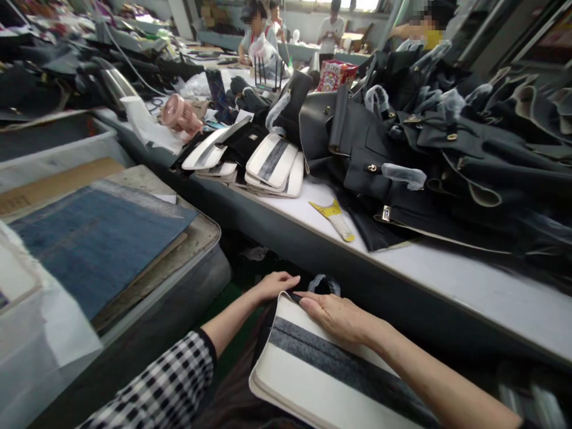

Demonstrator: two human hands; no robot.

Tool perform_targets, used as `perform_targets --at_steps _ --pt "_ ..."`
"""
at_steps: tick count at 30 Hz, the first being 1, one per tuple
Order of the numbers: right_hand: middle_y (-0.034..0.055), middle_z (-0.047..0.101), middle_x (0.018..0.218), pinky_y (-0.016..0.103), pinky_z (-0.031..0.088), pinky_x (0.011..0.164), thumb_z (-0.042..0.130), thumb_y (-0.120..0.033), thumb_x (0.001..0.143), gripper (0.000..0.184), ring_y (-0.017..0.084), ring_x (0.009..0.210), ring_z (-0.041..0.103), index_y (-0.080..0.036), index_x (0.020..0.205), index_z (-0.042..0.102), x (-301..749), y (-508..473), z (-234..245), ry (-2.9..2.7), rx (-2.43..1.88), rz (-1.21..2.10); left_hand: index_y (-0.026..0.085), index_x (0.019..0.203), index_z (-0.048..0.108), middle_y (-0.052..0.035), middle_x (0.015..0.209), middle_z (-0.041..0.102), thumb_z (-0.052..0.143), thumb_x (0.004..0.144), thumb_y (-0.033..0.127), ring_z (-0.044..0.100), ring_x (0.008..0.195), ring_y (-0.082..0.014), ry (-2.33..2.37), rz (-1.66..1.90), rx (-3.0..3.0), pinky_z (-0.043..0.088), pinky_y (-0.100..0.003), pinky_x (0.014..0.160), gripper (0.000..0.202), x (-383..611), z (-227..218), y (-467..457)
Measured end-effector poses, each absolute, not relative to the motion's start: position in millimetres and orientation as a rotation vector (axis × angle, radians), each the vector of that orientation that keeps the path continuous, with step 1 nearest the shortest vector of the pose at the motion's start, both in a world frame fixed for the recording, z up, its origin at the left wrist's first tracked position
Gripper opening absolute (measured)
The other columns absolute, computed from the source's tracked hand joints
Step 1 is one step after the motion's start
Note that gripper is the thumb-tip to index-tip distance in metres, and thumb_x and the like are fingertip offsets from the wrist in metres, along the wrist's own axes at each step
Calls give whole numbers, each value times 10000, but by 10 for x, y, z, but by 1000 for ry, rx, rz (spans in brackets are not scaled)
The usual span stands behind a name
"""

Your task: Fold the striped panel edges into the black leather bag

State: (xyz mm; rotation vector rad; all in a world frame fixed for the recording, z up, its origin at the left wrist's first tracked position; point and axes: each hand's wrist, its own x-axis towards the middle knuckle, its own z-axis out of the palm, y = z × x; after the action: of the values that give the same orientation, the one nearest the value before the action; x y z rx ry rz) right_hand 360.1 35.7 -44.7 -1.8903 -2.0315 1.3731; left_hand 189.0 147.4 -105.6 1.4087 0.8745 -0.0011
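Note:
On my lap lies a handbag (322,375) with its pale, cream-coloured face up, a dark stripe running along it. A plastic-wrapped handle (324,285) sticks out beyond its far edge. My right hand (337,314) is closed over that edge near the corner, with the thumb on the pale face and dark material at the fingertips. My left hand (276,286) is at the same corner from the far side, its fingers curled against the dark edge. The left fingertips are partly hidden.
Black handbags (402,155) are heaped on the white bench (469,274). Nearby are striped pale panels (274,161), a yellow-edged scraper (335,219) and a pink fan (181,113). A blue board (102,232) lies on a bin at left. Other people work at the back.

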Motion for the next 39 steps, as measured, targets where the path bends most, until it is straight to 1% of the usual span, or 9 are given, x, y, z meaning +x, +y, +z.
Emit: perform_targets --at_steps 3,7,13,17,22,26,29,33,39 --pt "132 582 1373 563 428 992 223 -580 1008 579 390 1212 572 -313 1468 452 3750 188 -399 -1999 -1966 1383 142 922 739 -44 896 710 705 758 589 602 764 -157 708 -105 1548 454 -260 697 478 1996 -817 1662" --pt "110 596 1361 560 417 1012 270 -573 1003 547 371 1228 565 -339 1459 463 3979 -48 -367 -1926 -2011 1401 141 828 775 -27 751 716 818 628 472 594 696 -154 560 -298 1671 435 -238 649 389 2023 -582 1693" --pt "65 661 1277 426 442 1018 439 -552 960 495 316 1173 609 -288 1341 614 4478 -485 -344 -1663 -1969 1510 156 858 800 -27 764 733 775 669 498 599 694 -164 544 -434 1828 426 -230 624 391 2032 -533 1756" --pt "53 651 1293 391 456 1000 479 -552 948 493 315 1189 601 -290 1344 613 4696 -699 -325 -1578 -2047 1524 167 877 809 -27 727 732 732 705 521 595 651 -170 560 -509 1886 423 -235 597 401 2039 -492 1787" --pt "80 662 1271 439 466 976 401 -541 981 486 325 1144 627 -284 1324 630 4599 -570 -369 -1730 -2097 1465 186 845 814 -26 777 751 737 706 512 630 772 -201 561 -547 1974 420 -222 625 363 2182 -424 1730" --pt "134 643 1289 508 459 961 371 -587 972 548 373 1156 611 -266 1346 611 4317 -279 -428 -1844 -2009 1406 184 837 815 -24 738 742 745 692 543 626 749 -201 560 -584 2010 395 -226 581 393 2288 -412 1673" --pt "131 632 1308 493 459 952 313 -563 988 557 358 1157 608 -264 1378 575 4084 -74 -439 -1885 -1926 1391 181 840 812 -17 750 741 754 688 536 618 748 -192 546 -576 1995 398 -224 593 391 2283 -429 1672" --pt "119 692 1191 477 473 890 281 -517 991 527 343 1052 648 -257 1220 678 3881 69 -444 -1920 -1873 1346 171 863 810 -4 767 734 735 711 537 590 709 -166 506 -584 1904 410 -223 613 403 2229 -475 1704" --pt "151 704 1126 609 460 826 284 -532 971 538 430 1017 643 -255 1108 724 3771 86 -496 -1882 -1955 1238 173 970 797 -3 818 737 744 705 549 599 747 -168 463 -625 1830 434 -228 666 463 2284 -525 1744"
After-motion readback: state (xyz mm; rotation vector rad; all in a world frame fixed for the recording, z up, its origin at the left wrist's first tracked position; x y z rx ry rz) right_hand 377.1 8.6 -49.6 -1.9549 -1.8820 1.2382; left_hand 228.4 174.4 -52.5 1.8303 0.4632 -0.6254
